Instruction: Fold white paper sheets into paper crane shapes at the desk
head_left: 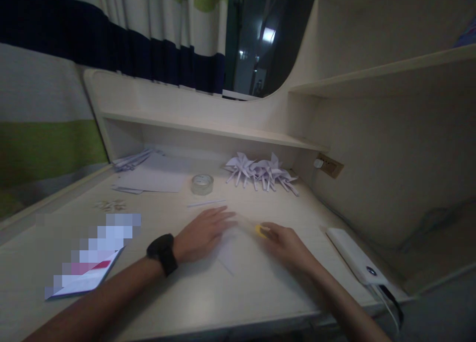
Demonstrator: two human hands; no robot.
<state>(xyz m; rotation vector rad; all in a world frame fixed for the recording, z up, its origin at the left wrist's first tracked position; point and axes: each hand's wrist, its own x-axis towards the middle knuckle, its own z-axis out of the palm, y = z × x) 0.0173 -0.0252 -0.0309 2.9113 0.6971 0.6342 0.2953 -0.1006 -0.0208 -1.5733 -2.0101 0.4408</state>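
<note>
My left hand (206,234), with a black watch on its wrist, reaches over the desk with fingers stretched out. Beneath and beside it lies a thin white piece of paper (226,257), smeared by motion. My right hand (284,243) is closed around a small yellow tool (262,230). A pale blurred streak runs from the tool toward my left fingertips; its exact kind is unclear. Just beyond my left hand rests a thin white paper stick (206,203). A roll of clear tape (203,184) lies behind that.
Several paper pinwheels (260,171) are heaped at the back. White paper sheets (152,173) lie back left, near scattered small pieces (110,205). A lit, pixelated tablet or phone (92,257) is at left. A white power bank-like box (351,255) with cables sits right.
</note>
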